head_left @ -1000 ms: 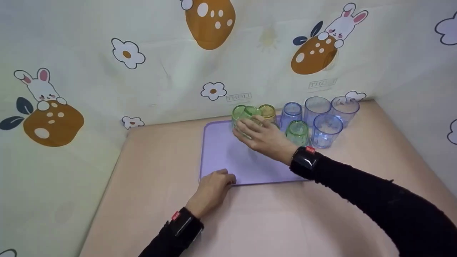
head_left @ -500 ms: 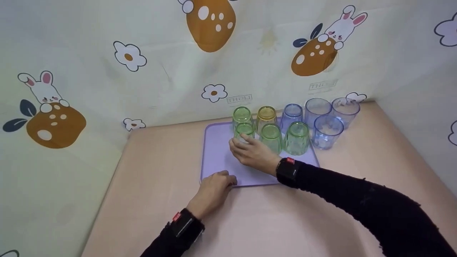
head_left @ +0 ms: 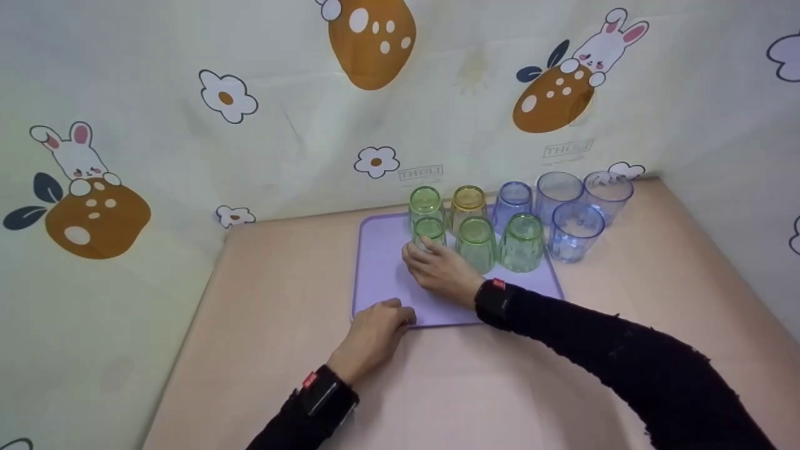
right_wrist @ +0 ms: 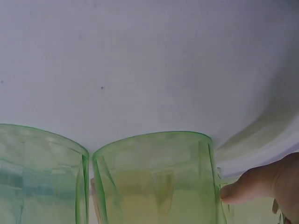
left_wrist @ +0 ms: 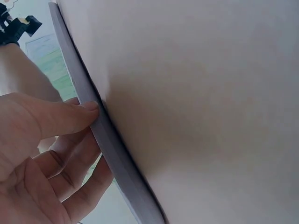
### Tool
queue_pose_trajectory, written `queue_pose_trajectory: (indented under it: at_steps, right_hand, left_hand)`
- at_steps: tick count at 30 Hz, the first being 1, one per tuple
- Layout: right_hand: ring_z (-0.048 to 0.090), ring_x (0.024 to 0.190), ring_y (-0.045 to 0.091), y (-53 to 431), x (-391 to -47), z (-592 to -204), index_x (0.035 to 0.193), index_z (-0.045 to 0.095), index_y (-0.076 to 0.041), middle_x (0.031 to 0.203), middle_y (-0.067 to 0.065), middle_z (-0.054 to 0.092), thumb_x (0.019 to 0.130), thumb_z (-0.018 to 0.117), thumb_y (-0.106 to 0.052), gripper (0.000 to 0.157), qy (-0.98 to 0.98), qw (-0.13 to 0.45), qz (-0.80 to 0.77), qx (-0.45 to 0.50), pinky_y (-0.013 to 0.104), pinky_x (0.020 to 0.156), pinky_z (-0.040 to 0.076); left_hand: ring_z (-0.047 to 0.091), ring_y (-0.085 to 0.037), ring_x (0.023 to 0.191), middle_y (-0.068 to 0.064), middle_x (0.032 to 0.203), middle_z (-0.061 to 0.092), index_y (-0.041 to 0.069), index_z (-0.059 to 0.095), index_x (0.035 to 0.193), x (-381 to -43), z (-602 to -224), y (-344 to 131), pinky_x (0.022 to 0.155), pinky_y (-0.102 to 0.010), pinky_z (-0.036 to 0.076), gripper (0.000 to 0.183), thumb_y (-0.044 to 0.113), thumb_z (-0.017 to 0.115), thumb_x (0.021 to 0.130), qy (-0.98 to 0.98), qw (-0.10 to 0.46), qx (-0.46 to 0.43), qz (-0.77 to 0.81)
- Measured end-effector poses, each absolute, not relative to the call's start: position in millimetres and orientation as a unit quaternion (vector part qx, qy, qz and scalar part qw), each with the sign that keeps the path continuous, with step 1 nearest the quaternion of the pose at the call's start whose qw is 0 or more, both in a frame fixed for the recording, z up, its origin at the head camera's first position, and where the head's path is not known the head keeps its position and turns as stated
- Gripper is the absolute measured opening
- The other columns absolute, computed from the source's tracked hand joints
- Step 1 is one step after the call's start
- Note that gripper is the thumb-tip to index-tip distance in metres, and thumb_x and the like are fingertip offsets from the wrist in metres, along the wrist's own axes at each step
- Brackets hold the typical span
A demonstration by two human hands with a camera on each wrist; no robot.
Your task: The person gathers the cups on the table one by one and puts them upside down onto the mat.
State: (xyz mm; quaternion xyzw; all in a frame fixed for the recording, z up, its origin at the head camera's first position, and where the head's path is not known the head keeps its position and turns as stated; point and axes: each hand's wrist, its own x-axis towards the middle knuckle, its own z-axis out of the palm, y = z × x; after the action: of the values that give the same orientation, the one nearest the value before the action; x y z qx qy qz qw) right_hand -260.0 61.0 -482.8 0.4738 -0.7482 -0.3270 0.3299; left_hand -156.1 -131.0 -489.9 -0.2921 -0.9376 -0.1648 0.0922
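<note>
My right hand (head_left: 440, 267) holds an upside-down green glass (head_left: 430, 225) standing at the front left of a purple tray (head_left: 381, 275). In the right wrist view the thumb (right_wrist: 252, 186) lies against this glass's side, right beside the middle green glass (right_wrist: 156, 177). The front row continues with two more upturned green glasses, a middle one (head_left: 476, 244) and a right one (head_left: 521, 244). Behind them stand a yellow-green glass (head_left: 426, 201), an amber glass (head_left: 469, 201) and a blue glass (head_left: 514, 199), all inverted. My left hand (head_left: 375, 328) pinches the tray's front rim (left_wrist: 114, 149), thumb on its outer side.
Right of the tray, three bluish glasses stand mouth up on the table: a front one (head_left: 575, 232), a back one (head_left: 558, 195) and a corner one (head_left: 607, 194). A patterned cloth wall (head_left: 300, 112) rises behind the table (head_left: 275, 281).
My right hand has brought the green glass from over the back left glass down and forward into the front row's left spot. The left hand stays on the tray rim.
</note>
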Motion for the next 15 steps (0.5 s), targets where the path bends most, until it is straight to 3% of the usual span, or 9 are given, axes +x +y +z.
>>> queue_pose_trajectory:
  at_steps: [15]
  right_hand:
    - [0.040, 0.133, 0.024, 61, -261, -505, 0.134, 0.066, -0.013, 0.140, 0.008, 0.050, 0.095, 0.061, -0.014, 0.040, -0.756, 0.292, -0.354, 0.467, 0.044, 0.115, 0.023]
  left_hand:
    - [0.065, -0.020, 0.071, 0.004, 0.077, 0.060, 0.016, 0.075, 0.088, -157, -490, -131, 0.057, -0.035, 0.050, 0.007, 0.010, 0.074, 0.091, -0.938, 0.089, -0.292, -0.165]
